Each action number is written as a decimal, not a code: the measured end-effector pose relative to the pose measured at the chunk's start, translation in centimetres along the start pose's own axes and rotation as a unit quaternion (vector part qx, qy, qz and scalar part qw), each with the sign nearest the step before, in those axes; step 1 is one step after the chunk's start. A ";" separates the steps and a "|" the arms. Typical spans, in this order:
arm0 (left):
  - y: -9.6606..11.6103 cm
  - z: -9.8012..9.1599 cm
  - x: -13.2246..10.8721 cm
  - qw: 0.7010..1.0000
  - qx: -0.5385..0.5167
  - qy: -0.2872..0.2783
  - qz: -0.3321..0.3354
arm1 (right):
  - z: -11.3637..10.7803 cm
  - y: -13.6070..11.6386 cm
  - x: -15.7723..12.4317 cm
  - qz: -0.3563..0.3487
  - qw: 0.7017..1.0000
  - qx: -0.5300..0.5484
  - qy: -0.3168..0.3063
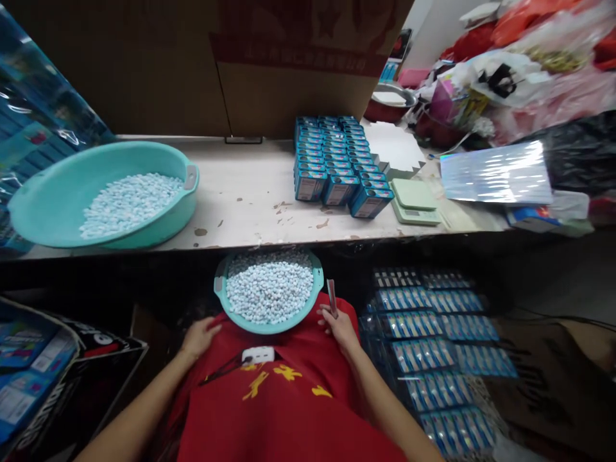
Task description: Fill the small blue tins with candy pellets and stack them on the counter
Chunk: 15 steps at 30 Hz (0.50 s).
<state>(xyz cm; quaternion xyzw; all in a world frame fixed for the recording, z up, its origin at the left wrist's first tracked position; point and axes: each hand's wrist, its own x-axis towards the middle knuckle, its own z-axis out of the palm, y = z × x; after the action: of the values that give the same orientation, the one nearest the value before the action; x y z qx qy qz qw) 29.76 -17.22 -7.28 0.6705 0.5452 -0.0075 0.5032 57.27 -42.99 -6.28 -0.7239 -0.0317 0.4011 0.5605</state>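
A teal basin full of small white-blue pellets rests on my lap, on red cloth with yellow marks. My left hand lies on the red cloth just left of this basin, fingers loosely curled, holding nothing that I can see. My right hand is at the basin's right side and pinches a thin pinkish strip that stands upright. A small white device sits on the cloth between my arms.
A larger teal basin with pellets stands on the worn table at left. Rows of small blue tins and a pale green scale are on the table. Blue packets are stacked low on my right. Cardboard boxes stand behind.
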 end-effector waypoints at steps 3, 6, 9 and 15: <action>-0.2 -1.4 0.3 0.996 0.041 0.031 0.067 | 0.8 -0.7 -1.0 -0.040 0.999 -0.034 0.000; -0.3 -2.3 -0.5 0.984 0.111 0.077 0.112 | 1.6 -1.3 -1.5 -0.090 0.992 -0.083 -0.008; 0.3 -3.1 -1.9 0.982 0.089 0.138 0.096 | 2.0 -1.4 -2.4 -0.124 0.981 -0.141 -0.038; 7.4 -12.0 -3.2 0.868 -0.351 0.309 0.164 | 2.8 -2.9 -4.0 -0.112 0.983 -0.139 -0.053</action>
<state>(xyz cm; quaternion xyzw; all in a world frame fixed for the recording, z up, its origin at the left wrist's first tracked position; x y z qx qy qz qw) 27.46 -10.56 5.34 0.4972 0.5216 0.4750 0.5051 53.97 -41.68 -1.80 -0.7642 -0.1976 0.3651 0.4937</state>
